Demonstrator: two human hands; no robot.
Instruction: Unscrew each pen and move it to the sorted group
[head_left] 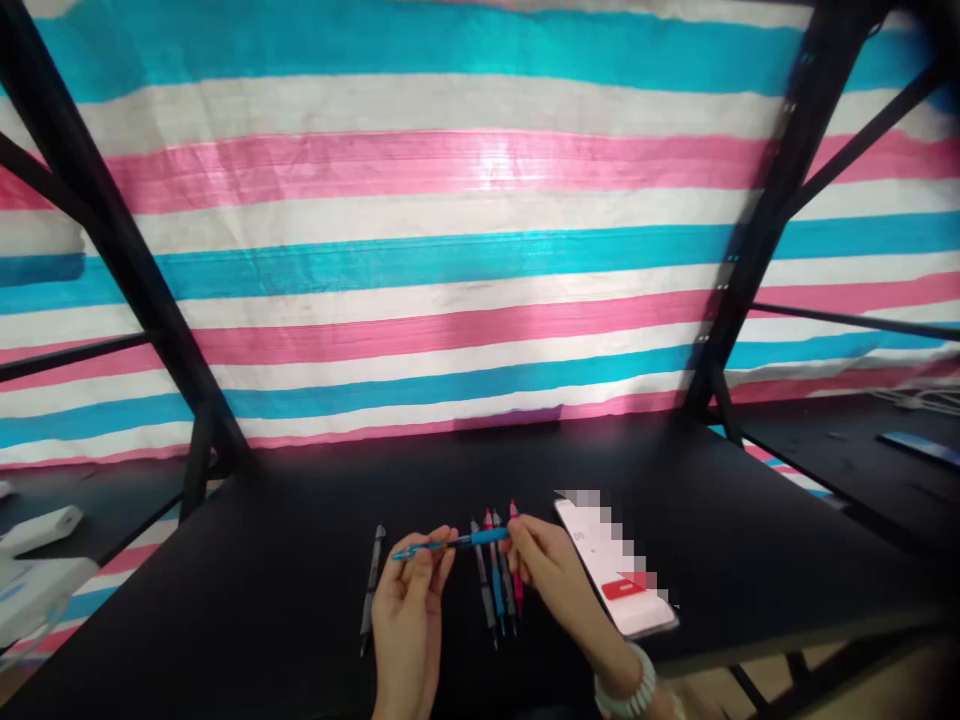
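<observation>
A blue pen point(489, 537) is held level above the table between both hands. My left hand point(411, 610) pinches its clear, light-blue end. At the other end, my right hand point(551, 570) has its fingertips closed on the pen just past the blue grip. A thin, darker stretch shows between the two ends; whether the pen is in one piece I cannot tell. Beneath and behind it, several pens lie side by side, among them a grey pen point(484, 590) and a pink pen point(518, 592), partly covered by the right hand. A separate grey pen point(372, 590) lies left of my left hand.
A phone point(637, 615) with a red button on its lit screen lies right of my right hand, partly blurred out. The black table point(300, 560) has dark metal frame posts point(742, 270) on both sides. Behind hangs a striped sheet point(465, 270). White devices point(45, 590) sit at far left.
</observation>
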